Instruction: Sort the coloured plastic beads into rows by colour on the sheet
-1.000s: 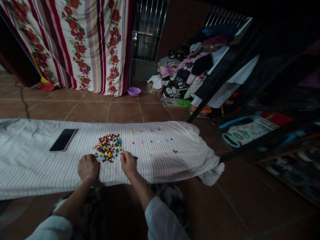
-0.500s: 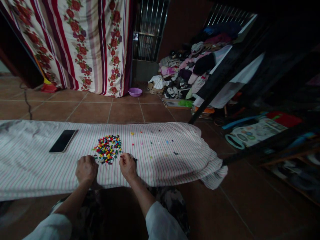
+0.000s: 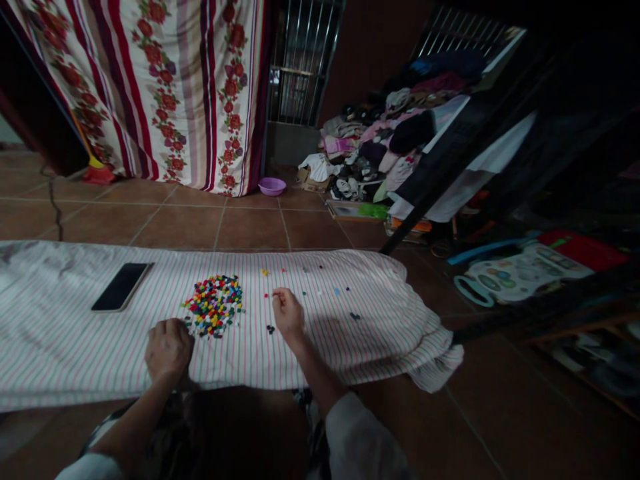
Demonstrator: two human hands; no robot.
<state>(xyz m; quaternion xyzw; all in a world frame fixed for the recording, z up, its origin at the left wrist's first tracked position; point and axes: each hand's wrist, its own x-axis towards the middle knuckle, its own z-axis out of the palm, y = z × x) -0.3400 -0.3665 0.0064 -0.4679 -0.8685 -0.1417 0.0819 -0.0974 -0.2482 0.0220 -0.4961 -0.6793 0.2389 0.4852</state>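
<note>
A round heap of small multicoloured pieces (image 3: 215,303) lies on the striped cloth (image 3: 100,347). At the heap's lower left rests my left hand (image 3: 169,347), fingers curled under; anything inside is hidden. My right hand (image 3: 289,312) is over the cloth right of the heap, thumb and fingers pinched; what they hold is too small to tell. Beside it lies a red piece (image 3: 266,295), and below left of it a little black cluster (image 3: 271,329). Yellow pieces (image 3: 265,272), blue ones (image 3: 337,291) and a dark group (image 3: 355,316) sit apart on the cloth.
A phone (image 3: 121,287) lies on the cloth at the left. Beyond, on the tiled floor, are a purple basin (image 3: 272,187) and a pile of clothes (image 3: 380,140). A dark slanted bar (image 3: 407,227) stands by the cloth's right end.
My right hand has moved right and forward from the heap's edge, uncovering the black cluster. My left hand has stayed almost in place. The view has shifted slightly.
</note>
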